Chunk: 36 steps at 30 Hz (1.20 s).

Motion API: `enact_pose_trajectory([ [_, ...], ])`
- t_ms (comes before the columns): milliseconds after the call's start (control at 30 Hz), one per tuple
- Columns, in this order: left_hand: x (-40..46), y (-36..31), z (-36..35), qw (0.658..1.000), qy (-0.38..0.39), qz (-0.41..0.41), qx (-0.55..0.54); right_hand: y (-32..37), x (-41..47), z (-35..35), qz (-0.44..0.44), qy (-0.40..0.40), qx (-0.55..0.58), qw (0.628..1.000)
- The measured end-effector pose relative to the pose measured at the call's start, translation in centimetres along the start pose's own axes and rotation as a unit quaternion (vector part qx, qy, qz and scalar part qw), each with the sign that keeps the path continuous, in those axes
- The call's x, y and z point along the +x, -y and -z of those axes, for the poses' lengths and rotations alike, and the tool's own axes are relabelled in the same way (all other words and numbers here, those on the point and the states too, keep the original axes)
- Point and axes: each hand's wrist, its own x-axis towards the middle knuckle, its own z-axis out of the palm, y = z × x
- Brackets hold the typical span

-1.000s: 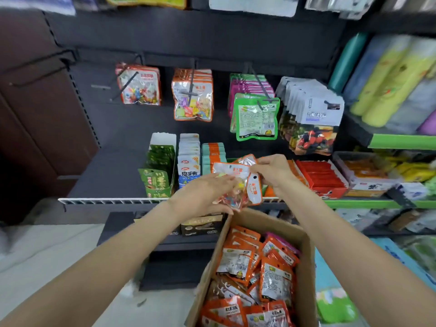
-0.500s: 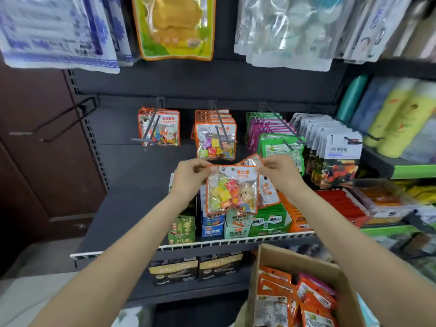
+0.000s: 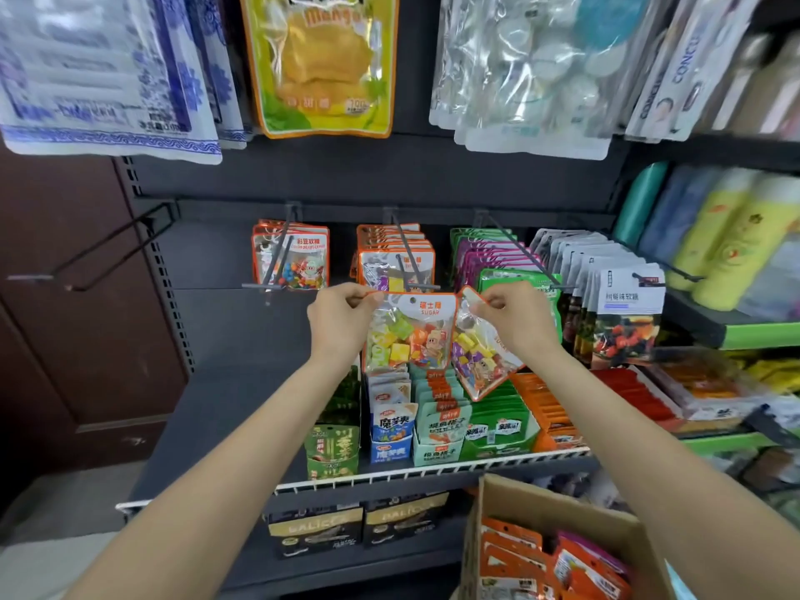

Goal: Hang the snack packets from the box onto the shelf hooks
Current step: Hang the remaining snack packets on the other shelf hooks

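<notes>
Two candy packets sit mid-frame, just below a shelf hook [image 3: 411,270]. The left hand [image 3: 342,322] pinches the front packet [image 3: 409,331] by its top left corner; the right hand [image 3: 515,318] pinches the second packet [image 3: 480,361], tilted behind. The cardboard box [image 3: 558,508] fills the lower right.

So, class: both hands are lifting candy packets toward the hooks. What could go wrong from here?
1. The right hand pinches a second packet hanging tilted by one corner; it may slip.
2. The hook behind the front packet looks nearly full, so threading its hole could dislodge others.
</notes>
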Motion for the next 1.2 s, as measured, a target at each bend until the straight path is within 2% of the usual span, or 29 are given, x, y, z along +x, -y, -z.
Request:
enact_pose_trajectory([
  [233,1.1,-0.2,-0.6,0.999,-0.023,-0.007,0.037,-0.3,1.2,-0.6,-0.001,0.015,-0.033,0.999],
  [500,6.4,0.4,-3.9,0.995,-0.071,0.036,0.054,-0.3,3.0,-0.7,0.032,0.02,-0.078,0.996],
  [633,8.6,0.4,-4.8,0.993,-0.081,0.054,0.073,0.0,3.6,-0.9,0.046,0.037,-0.061,0.996],
  [733,8.7,0.7,-5.0,0.994,-0.072,0.03,0.074,0.5,3.9,-1.1,0.049,0.076,-0.022,0.996],
  [867,6.0,0.8,-3.7,0.989,-0.116,-0.073,0.06,0.8,4.0,-1.8,0.064,0.103,-0.008,0.993],
  [933,4.2,0.9,-2.9,0.993,-0.04,-0.106,0.03,1.0,3.8,-2.3,0.073,0.122,0.015,0.99],
  [1067,1.8,1.8,-2.2,0.975,0.191,-0.106,0.039,1.6,3.1,-3.5,0.066,0.15,0.039,0.986],
  [1133,1.2,2.0,-1.9,0.969,0.215,-0.114,0.044,2.2,2.7,-3.8,0.052,0.152,0.06,0.985],
  [1200,0.8,2.0,-1.5,0.974,0.181,-0.126,0.046,2.5,2.2,-3.9,0.039,0.155,0.086,0.983],
])
